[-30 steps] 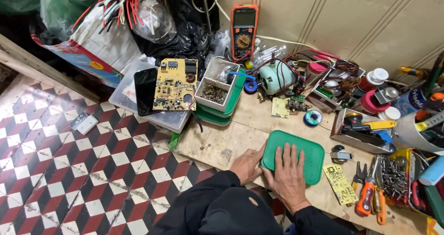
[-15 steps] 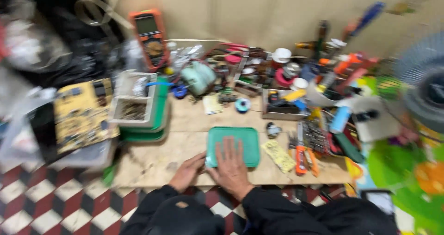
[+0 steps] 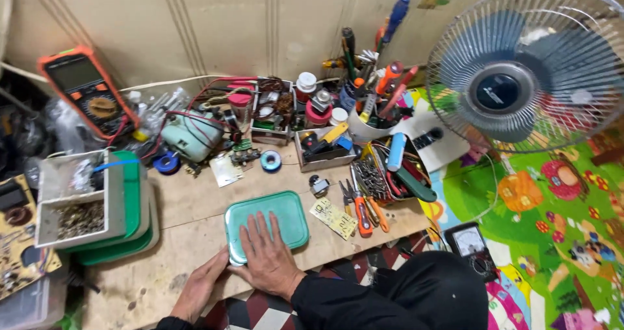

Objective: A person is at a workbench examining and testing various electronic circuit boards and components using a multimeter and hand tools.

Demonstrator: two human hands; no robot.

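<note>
A green rectangular plastic lid (image 3: pixel 273 216) lies flat on the low wooden board (image 3: pixel 188 206). My right hand (image 3: pixel 268 257) rests palm down on its near half, fingers spread. My left hand (image 3: pixel 201 290) touches the lid's near left corner, its fingers at the rim. Neither hand grips anything.
An orange multimeter (image 3: pixel 88 96) leans on the wall at the left. A white tray of small parts (image 3: pixel 75 200) sits on green trays. Pliers (image 3: pixel 359 210), cutters and a cup of screwdrivers (image 3: pixel 370 109) crowd the right side. A fan (image 3: pixel 530 63) stands over a colourful mat. An analogue meter (image 3: pixel 469 242) lies by my knee.
My view has swung right, away from the circuit board toward the fan and mat. Both hands stay on the green lid.
</note>
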